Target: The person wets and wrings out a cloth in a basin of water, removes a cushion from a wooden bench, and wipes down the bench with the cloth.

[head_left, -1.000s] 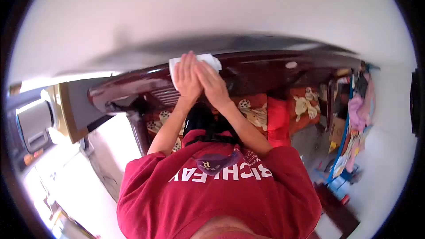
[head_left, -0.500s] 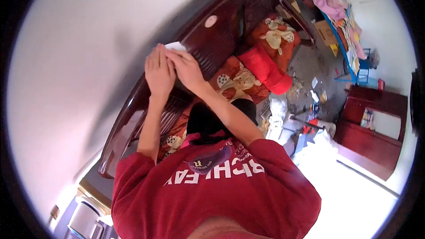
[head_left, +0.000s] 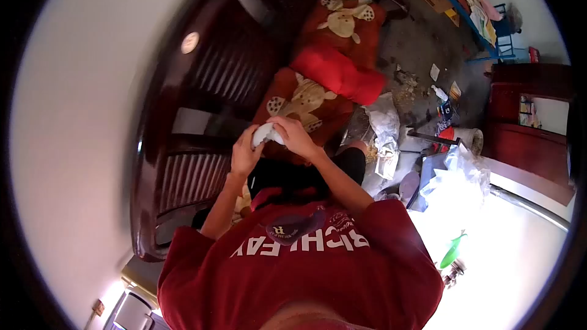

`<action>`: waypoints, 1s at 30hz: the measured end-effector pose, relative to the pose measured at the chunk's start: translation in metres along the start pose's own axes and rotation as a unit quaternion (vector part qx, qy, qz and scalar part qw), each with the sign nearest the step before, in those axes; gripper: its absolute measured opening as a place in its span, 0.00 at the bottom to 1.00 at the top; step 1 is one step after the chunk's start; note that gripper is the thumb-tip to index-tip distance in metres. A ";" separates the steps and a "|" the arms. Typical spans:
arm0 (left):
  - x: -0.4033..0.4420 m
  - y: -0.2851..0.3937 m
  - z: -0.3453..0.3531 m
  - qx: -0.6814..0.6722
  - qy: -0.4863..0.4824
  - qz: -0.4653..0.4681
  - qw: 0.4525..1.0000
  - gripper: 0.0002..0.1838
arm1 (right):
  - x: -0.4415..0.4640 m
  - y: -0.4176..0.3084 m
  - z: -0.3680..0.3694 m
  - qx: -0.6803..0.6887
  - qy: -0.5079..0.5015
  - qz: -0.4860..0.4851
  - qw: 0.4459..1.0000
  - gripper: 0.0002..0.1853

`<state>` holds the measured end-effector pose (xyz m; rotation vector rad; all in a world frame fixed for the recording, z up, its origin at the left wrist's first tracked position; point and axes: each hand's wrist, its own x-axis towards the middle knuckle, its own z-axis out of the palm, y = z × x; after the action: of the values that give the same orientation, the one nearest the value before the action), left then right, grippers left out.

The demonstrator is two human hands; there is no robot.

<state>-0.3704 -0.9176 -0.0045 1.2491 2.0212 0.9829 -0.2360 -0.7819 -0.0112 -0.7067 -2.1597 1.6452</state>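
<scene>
1. The wall [head_left: 73, 116] runs down the far left, beside the dark wooden sofa [head_left: 148, 153] with its slatted back.
2. The left hand [head_left: 246, 151] grips the near-left end of the cloth [head_left: 268, 134], fingers curled.
3. The white, bunched cloth is between both hands, in front of the sofa's back.
4. The right hand [head_left: 295, 135] holds the cloth's other end, its fingers closed over the top.
5. The bear-print cushion [head_left: 304, 99] lies just beyond the hands; the red pillow [head_left: 336, 73] touches it.
6. Farther right stands the dark red cabinet [head_left: 510, 137].
</scene>
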 end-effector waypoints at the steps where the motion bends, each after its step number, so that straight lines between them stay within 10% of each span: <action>1: 0.001 0.007 0.021 -0.037 -0.018 -0.062 0.997 0.26 | -0.013 0.017 -0.016 0.003 0.003 -0.003 1.000 0.10; 7: 0.007 0.077 0.107 -0.032 0.082 -0.083 0.993 0.13 | -0.058 0.075 -0.101 0.045 -0.063 0.030 0.997 0.09; 15: -0.007 0.134 0.122 -0.030 0.140 -0.191 0.971 0.19 | -0.063 0.039 -0.160 0.009 -0.185 -0.091 0.978 0.21; 25: 0.014 0.156 0.140 -0.129 0.150 -0.144 0.970 0.29 | -0.041 0.035 -0.200 -0.045 -0.186 0.032 0.981 0.19; 30: 0.037 0.138 0.144 -0.118 0.225 -0.174 0.951 0.14 | -0.010 0.032 -0.207 -0.076 -0.188 -0.078 0.976 0.25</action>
<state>-0.2065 -0.8008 0.0219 0.5439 2.2691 1.3676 -0.1106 -0.6165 0.0158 -0.2651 -2.5494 1.6487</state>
